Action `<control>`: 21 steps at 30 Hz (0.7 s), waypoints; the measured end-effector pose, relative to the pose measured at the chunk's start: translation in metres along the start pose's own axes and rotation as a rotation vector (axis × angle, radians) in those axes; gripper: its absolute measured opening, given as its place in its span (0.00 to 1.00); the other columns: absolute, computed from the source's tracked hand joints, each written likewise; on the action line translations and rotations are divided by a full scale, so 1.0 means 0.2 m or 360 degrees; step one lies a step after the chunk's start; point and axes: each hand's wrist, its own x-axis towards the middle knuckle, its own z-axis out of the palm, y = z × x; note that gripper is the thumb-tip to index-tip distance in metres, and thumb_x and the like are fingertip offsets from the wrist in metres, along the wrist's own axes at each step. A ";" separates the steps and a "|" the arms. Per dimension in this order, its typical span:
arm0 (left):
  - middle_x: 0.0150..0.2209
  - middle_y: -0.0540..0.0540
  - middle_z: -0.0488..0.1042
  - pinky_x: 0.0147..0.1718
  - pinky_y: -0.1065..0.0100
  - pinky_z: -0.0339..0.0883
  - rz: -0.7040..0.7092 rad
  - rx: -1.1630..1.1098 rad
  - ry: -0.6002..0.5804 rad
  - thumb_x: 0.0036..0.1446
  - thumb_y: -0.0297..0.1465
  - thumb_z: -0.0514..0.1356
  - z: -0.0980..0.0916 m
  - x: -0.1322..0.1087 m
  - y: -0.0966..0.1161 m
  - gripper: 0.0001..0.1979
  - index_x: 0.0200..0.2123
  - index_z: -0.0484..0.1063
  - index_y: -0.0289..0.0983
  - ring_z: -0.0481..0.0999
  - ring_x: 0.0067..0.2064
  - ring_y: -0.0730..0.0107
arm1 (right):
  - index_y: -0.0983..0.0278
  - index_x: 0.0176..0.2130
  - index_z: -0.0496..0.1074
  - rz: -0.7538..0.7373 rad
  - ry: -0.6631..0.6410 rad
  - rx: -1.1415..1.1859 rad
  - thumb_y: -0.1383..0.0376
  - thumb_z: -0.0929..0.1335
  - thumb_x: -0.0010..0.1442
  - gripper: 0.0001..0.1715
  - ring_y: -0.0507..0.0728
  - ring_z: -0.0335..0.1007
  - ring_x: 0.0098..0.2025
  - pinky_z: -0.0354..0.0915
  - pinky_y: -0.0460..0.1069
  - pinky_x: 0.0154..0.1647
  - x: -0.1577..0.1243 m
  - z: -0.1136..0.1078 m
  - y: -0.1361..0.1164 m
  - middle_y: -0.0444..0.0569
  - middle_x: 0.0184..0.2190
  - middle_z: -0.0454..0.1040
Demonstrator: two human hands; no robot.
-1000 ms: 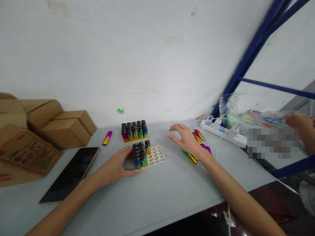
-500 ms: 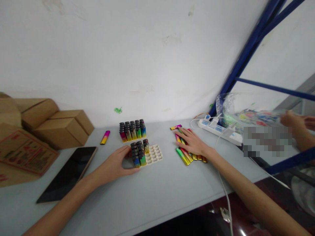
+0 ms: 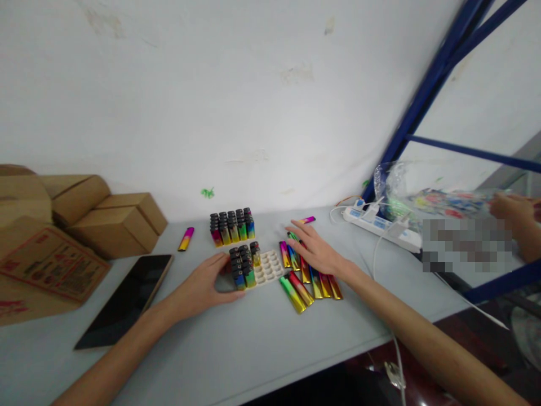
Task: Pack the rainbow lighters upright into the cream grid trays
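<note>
My left hand curves around the left end of a white tray, thumb and fingers on either side. Black-topped lighters stand upright in the tray's left part; its right-hand pockets hold none. One lighter there has a plain yellowish body. My right hand lies with fingers spread over several loose, shiny gradient-coloured lighter cases, right of the tray. Some of the cases are partly hidden under it.
Behind stands another block of lighters. Single cases lie at left and back right. A tablet and cardboard boxes are at left. A power strip, a cable and a blue frame stand right, near another person's hand.
My right hand has drawn the loose cases left and nearer, spreading them out close to the tray. My left hand stays at the tray's end. The view has shifted slightly.
</note>
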 end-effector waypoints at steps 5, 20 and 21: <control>0.45 0.38 0.78 0.47 0.51 0.76 -0.0106 0.0103 -0.0055 0.50 0.53 0.71 0.00 0.00 0.02 0.28 0.43 0.74 0.38 0.79 0.45 0.47 | 0.71 0.65 0.72 0.0093 -0.0004 -0.0192 0.70 0.60 0.74 0.26 0.66 0.68 0.70 0.62 0.63 0.73 0.15 -0.06 0.28 0.67 0.66 0.72; 0.44 0.39 0.79 0.44 0.54 0.75 -0.0081 0.0075 -0.0071 0.50 0.51 0.72 -0.01 0.00 0.03 0.26 0.43 0.75 0.38 0.78 0.44 0.48 | 0.63 0.45 0.77 0.0101 0.0131 0.0626 0.54 0.69 0.72 0.15 0.58 0.75 0.38 0.71 0.52 0.42 0.12 -0.13 0.21 0.51 0.38 0.77; 0.44 0.39 0.79 0.45 0.54 0.75 -0.0079 0.0083 -0.0075 0.51 0.51 0.72 -0.02 0.00 0.03 0.26 0.43 0.74 0.38 0.78 0.44 0.48 | 0.63 0.46 0.75 0.0131 0.0095 0.0831 0.52 0.68 0.73 0.17 0.57 0.75 0.35 0.71 0.52 0.39 0.12 -0.13 0.16 0.49 0.37 0.76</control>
